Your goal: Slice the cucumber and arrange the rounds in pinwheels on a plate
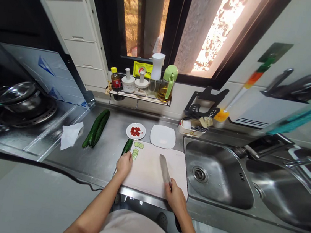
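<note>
My left hand is closed at the left edge of the white cutting board, its fingers around the near end of a cut cucumber. Just right of those fingers, several thin cucumber slices overlap in a short row, with more at the board's top edge. My right hand grips a kitchen knife by its handle. The blade points away from me over the right part of the board, apart from the cucumber. My left palm hides the cucumber's lower end.
Behind the board stand a small plate of chopped red pieces and a white square plate. Whole cucumbers and a paper towel lie left. A steel sink borders the right; a seasoning rack hangs behind.
</note>
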A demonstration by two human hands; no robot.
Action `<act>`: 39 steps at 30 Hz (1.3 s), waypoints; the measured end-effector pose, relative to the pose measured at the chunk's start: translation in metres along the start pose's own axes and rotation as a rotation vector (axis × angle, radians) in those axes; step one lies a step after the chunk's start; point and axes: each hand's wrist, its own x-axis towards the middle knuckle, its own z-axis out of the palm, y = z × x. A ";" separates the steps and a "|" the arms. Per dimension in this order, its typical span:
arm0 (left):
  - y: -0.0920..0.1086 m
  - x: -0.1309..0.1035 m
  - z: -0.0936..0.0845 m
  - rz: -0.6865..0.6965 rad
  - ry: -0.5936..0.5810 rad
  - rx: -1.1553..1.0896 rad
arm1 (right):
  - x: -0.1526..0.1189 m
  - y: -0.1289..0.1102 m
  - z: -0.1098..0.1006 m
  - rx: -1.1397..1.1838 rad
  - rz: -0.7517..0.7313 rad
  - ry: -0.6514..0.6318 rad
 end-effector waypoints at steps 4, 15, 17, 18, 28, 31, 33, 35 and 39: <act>0.001 -0.001 -0.002 -0.003 -0.011 0.022 | 0.000 0.000 0.001 0.004 0.008 -0.003; 0.002 -0.001 -0.001 0.011 0.000 0.072 | 0.000 -0.001 0.001 0.042 -0.013 -0.001; 0.002 0.000 0.000 0.007 -0.004 0.073 | 0.000 -0.001 0.001 0.043 -0.012 -0.001; 0.001 0.000 0.000 0.005 -0.006 0.072 | 0.000 -0.001 0.001 0.043 -0.009 -0.002; 0.024 0.008 -0.001 0.142 0.142 -0.057 | 0.001 0.002 -0.002 0.042 -0.010 0.014; 0.037 0.020 -0.004 0.134 0.136 -0.084 | 0.000 0.003 -0.002 0.059 -0.018 0.027; 0.043 0.031 -0.005 0.117 0.112 -0.087 | -0.001 0.004 -0.003 0.067 -0.024 0.033; 0.048 0.041 -0.005 0.097 0.081 -0.068 | -0.002 0.005 -0.003 0.067 -0.021 0.033; 0.054 0.060 -0.001 0.111 0.007 0.030 | -0.003 0.009 -0.001 0.069 -0.010 0.034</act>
